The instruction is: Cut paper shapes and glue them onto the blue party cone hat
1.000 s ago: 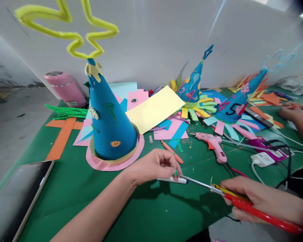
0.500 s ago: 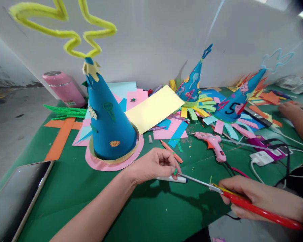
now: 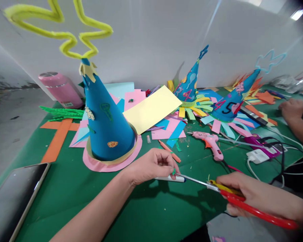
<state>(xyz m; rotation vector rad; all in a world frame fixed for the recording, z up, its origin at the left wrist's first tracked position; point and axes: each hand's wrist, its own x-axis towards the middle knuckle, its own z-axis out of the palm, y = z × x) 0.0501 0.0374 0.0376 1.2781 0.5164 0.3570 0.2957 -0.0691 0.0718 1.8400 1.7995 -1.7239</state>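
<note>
My left hand pinches a tiny green scrap between thumb and fingertips, above the table. Wrapped round the handles of red and yellow scissors is my right hand; the blade tips reach the green scrap. Below my left hand lies a white marker with a dark blue end. Left of it stands a blue paper cone hat with a pink brim, small stickers and a large yellow fuzzy-wire shape on its tip.
Two more decorated cone hats stand behind. A pink glue gun and a cabled power strip lie right. Paper sheets, a pink bottle and a phone are around. Another person's hand rests far right.
The view shifts slightly, so the things sit a little further left. Both hands keep nearly the same pose, and the scissors' tips stay at the green scrap.
</note>
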